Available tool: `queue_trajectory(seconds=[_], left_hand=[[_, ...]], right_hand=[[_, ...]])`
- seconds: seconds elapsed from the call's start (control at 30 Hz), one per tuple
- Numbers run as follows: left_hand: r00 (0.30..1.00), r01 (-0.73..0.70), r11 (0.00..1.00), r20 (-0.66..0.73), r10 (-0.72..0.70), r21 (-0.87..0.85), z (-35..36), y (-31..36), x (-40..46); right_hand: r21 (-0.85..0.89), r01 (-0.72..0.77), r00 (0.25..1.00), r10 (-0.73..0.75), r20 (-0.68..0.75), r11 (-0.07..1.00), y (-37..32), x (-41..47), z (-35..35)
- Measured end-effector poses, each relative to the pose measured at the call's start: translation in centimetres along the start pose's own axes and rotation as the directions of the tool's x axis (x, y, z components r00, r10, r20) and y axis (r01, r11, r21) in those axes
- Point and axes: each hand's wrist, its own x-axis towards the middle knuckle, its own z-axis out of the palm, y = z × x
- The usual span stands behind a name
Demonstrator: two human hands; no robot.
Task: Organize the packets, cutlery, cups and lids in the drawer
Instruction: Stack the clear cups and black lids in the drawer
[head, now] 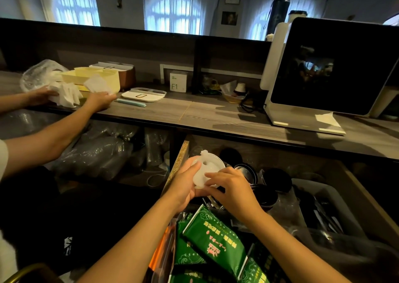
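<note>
Over the open drawer [364, 198], both my hands hold a bagged stack of white lids [204, 171]. My left hand [185, 183] grips its left side and my right hand [228, 185] pinches its lower right edge. Green packets [212, 241] lie in the drawer's near left part. Black lids [267, 193] and black cups [278, 179] sit just right of my hands. A grey tray [332, 196] with dark cutlery [326, 215] fills the drawer's right side.
Another person at the left handles white napkins [64, 96] by a yellow organizer [92, 77] on the wooden counter [216, 114]. A white screen terminal [332, 71] stands at the right. Bagged clear cups [97, 153] fill the shelf left of the drawer.
</note>
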Motion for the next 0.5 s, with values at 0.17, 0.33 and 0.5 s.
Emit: queue_trajectory(seconds=[0.17,0.33,0.5], left_hand=[[0.931,0.227,0.714,0.362,0.04,-0.663,3.1,14.6,-24.4],[0.842,0.429,0.294,0.496,0.211,-0.854,2.7,22.9,-40.4],[0.861,0.318,0.397,0.438,0.259,-0.861,2.2,22.0,-39.8]], right_hand=[[0.099,-0.054,0.999,0.053,0.005,0.994,-0.3,-0.2,-0.7],[0.369,-0.358,0.916,0.4,-0.04,0.858,-0.6,0.7,-1.4],[0.467,-0.37,0.915,0.403,0.032,0.803,-0.9,0.9,-0.8]])
